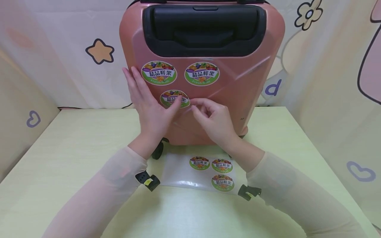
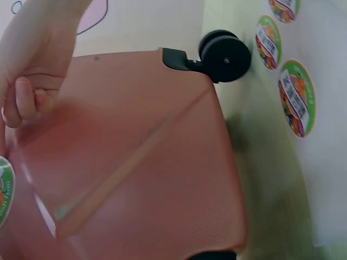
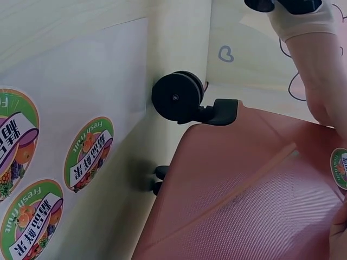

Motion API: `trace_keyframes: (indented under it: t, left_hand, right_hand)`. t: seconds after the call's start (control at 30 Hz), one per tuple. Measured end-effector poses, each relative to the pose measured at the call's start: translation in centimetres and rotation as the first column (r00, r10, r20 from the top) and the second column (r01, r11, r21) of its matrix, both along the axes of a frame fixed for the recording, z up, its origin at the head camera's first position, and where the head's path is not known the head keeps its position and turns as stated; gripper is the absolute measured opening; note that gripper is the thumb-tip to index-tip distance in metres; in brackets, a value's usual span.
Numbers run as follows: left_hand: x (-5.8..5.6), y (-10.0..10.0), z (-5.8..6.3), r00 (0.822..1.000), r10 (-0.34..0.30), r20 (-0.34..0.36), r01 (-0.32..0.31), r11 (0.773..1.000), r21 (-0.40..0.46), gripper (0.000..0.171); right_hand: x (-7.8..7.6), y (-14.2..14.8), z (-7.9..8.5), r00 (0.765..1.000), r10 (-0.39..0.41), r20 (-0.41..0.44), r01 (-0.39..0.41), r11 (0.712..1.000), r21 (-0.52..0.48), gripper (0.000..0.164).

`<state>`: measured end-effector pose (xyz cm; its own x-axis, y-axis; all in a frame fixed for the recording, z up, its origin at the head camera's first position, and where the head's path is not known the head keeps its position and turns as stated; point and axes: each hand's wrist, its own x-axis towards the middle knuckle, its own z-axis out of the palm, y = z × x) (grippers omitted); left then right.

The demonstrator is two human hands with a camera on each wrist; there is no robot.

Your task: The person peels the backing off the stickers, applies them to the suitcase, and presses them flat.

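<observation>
A pink hard-shell suitcase [image 1: 247,86] stands upright on the table, its black recessed panel at the top. Two oval fruit stickers [image 1: 159,78] [image 1: 202,79] lie side by side on its face. Below them is a third fruit sticker [image 1: 170,95], partly covered by a thumb. My left hand [image 1: 151,114] rests against the suitcase with fingers extended upward, its thumb on that lower sticker. At the sticker's right edge, my right hand [image 1: 215,120] pinches it between thumb and index finger. The other right-hand fingers [image 2: 27,100] are curled in the left wrist view.
A sheet of stickers [image 1: 184,177] lies on the table before the suitcase, with several fruit stickers, one at the lower right [image 1: 222,182]. Black wheels [image 3: 176,97] jut from the suitcase's bottom. A patterned curtain [image 1: 74,79] hangs behind and at both sides.
</observation>
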<state>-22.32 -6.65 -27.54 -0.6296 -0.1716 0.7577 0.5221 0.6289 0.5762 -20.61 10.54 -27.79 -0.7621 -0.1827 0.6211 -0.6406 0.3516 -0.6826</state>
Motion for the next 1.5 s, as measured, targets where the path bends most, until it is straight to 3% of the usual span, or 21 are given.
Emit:
trace_keyframes:
  t: [0.27,0.43,0.57,0.83,1.07,1.5]
  left_hand:
    - [-0.3,-1.0,-1.5,0.996,0.032,-0.085,-0.046,0.984,-0.17,0.108]
    - [-0.5,-1.3,-2.1,0.99,0.02,-0.136,-0.051,0.974,-0.223,0.106]
    - [-0.5,-1.1,-2.0,0.989,0.02,-0.148,-0.051,0.976,-0.211,0.106]
    - [-0.5,0.2,0.2,0.993,0.038,-0.111,-0.043,0.998,-0.039,0.105]
    - [-0.3,0.3,-0.1,0.988,0.07,-0.136,-0.087,0.989,-0.122,0.106]
    - [-0.5,-0.5,-1.9,0.978,0.043,-0.206,-0.09,0.97,-0.227,0.106]
  right_hand:
    - [0.1,0.1,-0.1,1.0,-0.001,-0.004,0.001,1.0,0.01,0.018]
    - [0.2,0.2,-0.2,1.0,-0.001,-0.012,0.001,1.0,0.008,0.019]
    - [0.3,0.2,-0.3,1.0,-0.004,-0.019,0.004,1.0,0.007,0.019]
    - [0.3,0.2,-0.3,1.0,0.004,-0.03,-0.004,1.0,-0.001,0.02]
    - [0.4,-0.1,-0.2,0.999,0.023,-0.031,-0.023,1.0,0.001,0.021]
    - [0.5,0.0,-0.6,0.999,-0.003,-0.043,0.004,1.0,0.031,0.024]
